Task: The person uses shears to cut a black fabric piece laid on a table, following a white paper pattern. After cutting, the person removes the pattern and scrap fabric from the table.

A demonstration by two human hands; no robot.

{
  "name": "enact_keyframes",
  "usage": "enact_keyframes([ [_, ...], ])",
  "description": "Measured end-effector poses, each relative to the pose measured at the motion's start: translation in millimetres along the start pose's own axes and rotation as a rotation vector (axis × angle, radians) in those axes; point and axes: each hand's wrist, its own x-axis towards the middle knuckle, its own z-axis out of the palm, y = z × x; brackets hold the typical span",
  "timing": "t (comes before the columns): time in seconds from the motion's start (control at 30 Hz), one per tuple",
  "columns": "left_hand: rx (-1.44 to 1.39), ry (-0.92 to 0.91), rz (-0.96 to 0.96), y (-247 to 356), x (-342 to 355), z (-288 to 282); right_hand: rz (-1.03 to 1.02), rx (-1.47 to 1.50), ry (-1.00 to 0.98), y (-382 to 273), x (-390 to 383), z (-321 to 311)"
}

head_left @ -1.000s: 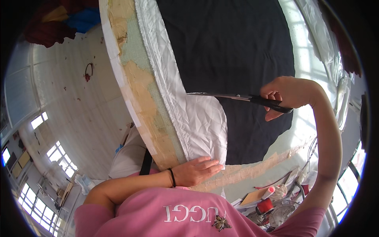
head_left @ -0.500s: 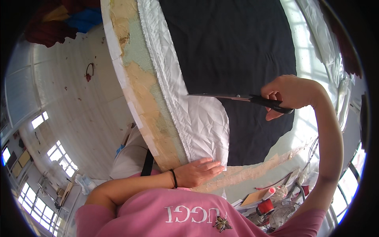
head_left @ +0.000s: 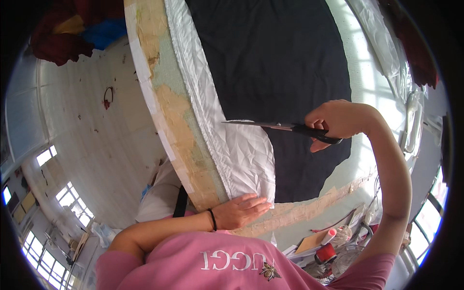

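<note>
My right hand (head_left: pixel 340 120) grips black-handled scissors (head_left: pixel 305 131). Their blades look nearly together and point left across the white fabric (head_left: pixel 244 162), tips close to its inner edge where the cloth narrows. My left hand (head_left: pixel 241 211) lies flat with fingers stretched over the near end of that white piece, pressing on it; a dark band circles the wrist. Underneath and to the right spreads a large black cloth (head_left: pixel 275 63). The white fabric is creased, with a frayed left edge running along the table side.
The worktable (head_left: pixel 169 108) has a worn, taped left edge. Clear plastic sheeting (head_left: pixel 384 48) lines its right side. At lower right are a red spool (head_left: pixel 326 253), a fan (head_left: pixel 344 258) and loose cables. Pale floor (head_left: pixel 96 130) lies to the left, with a small dark loop (head_left: pixel 108 98) on it.
My right hand and the scissors have shifted left and slightly nearer, the tips now further over the white fabric. My left hand stays pressed on the cloth.
</note>
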Motion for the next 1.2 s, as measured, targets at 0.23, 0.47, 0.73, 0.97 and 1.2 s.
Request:
enact_keyframes([
  [0.23, 0.05, 0.025, 0.004, 2, -1, 2, 0.071, 0.041, 0.0, -4, -6, 14],
  [0.47, -0.205, 0.075, -0.06, 1, 2, -5, 0.211, 0.174, 0.125, -31, -57, 58],
  [0.73, -0.119, 0.362, -0.407, -16, -53, -99, 0.174, 0.861, 0.683, -50, -87, 226],
  [0.97, 0.102, 0.34, -0.547, -37, -109, -137, 0.081, 1.333, 0.82, -117, -42, 301],
  [1.2, 0.2, 0.202, -0.328, -50, -68, -166, 0.109, 1.559, 0.839, -169, -23, 321],
])
